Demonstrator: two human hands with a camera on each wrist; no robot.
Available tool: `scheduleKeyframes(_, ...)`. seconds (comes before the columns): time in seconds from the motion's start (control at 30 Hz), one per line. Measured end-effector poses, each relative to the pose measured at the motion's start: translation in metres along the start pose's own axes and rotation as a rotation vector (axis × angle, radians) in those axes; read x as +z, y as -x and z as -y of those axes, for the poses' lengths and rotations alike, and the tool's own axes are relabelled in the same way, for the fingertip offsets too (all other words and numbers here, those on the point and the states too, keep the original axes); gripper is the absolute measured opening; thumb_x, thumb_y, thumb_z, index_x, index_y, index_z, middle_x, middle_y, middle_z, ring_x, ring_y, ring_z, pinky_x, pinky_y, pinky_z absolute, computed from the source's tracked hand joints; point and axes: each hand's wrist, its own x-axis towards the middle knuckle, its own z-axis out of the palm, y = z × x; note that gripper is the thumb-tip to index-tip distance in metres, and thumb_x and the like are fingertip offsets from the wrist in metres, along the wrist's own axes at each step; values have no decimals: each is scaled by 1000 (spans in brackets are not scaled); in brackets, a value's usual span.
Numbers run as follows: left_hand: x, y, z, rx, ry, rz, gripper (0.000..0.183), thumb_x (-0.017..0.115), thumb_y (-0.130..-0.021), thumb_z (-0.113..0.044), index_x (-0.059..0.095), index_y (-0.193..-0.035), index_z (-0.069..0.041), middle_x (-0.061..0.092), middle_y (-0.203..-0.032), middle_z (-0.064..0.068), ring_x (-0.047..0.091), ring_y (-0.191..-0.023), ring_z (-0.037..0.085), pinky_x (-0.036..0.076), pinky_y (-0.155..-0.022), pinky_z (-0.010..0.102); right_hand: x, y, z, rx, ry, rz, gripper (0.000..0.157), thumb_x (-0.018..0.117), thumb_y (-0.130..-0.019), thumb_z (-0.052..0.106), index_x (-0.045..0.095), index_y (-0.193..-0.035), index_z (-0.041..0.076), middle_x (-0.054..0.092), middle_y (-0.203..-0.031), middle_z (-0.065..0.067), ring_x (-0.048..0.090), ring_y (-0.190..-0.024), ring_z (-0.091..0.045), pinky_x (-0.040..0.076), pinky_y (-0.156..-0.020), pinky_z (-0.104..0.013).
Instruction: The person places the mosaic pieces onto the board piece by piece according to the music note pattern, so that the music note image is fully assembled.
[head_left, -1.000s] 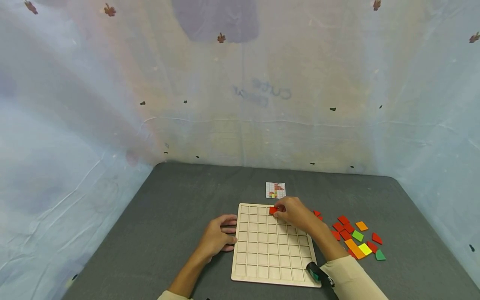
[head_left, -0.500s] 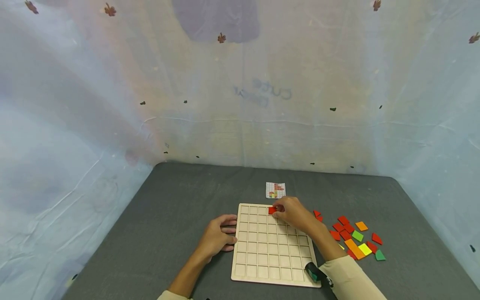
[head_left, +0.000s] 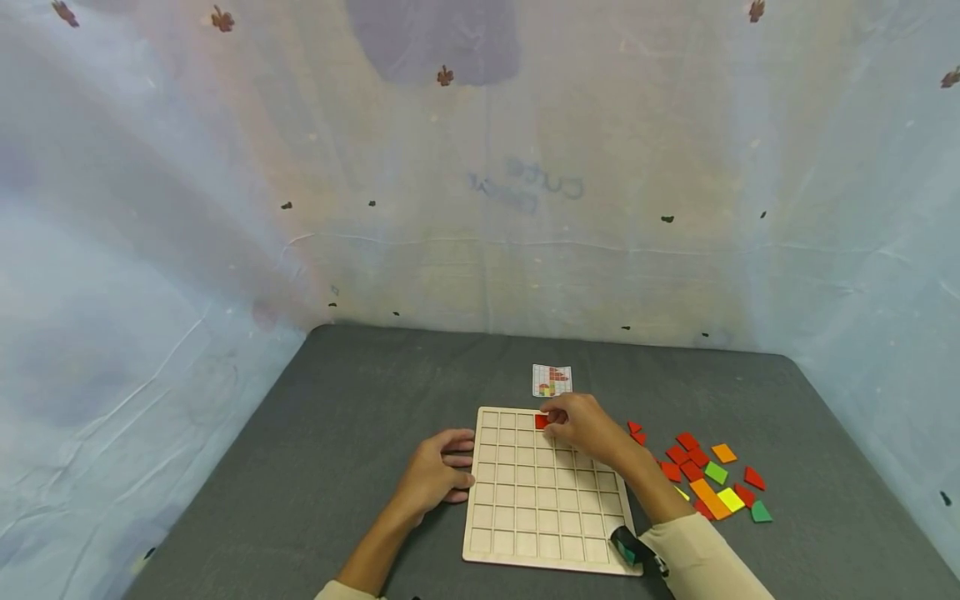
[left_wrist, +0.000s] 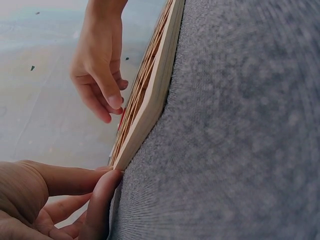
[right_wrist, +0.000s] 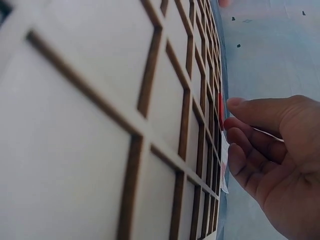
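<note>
Red tile [head_left: 541, 422], one: lay by the board [head_left: 527, 521]'s far edge, near its middle. Judged light, stiff, slightly slippery; was best taken by opposite sides. Right hand [head_left: 581, 421]: fingers bent at the tile; pinch could not be told. Left hand [head_left: 432, 475]: fingers spread, against the board's left edge. Since one second earlier, tile had shifted left.

The gridded board [head_left: 504, 497] is pale tan, its tile [head_left: 540, 422] red, the card [head_left: 552, 381] apparently red-patterned on white.

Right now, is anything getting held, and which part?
Can't tell: the right hand is at the right side of the red tile, grip unclear. The left hand touches the left edge of the board.
</note>
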Motion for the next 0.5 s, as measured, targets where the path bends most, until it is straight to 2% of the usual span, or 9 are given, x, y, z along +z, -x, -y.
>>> scheduleKeyframes(0.3,1,-1,0,1,3,-2,68,78,-82,13,60,-146,-2,64,-136,20,70,-110,28,66,-64,39,-11,13,-6,10,-70,-23,25,73,-97,5,75,-122,-1,72,-103,-4,67,-94,-18,58,-79,-31)
scheduleKeyframes(0.5,1,0,0,0,-3,-7,68,77,-82,14,60,-145,-2,64,-136,20,70,-110,29,66,-64,39,-21,23,-15,32,-77,-40,28,73,-97,5,74,-125,-2,71,-102,-4,66,-95,-21,57,-77,-32)
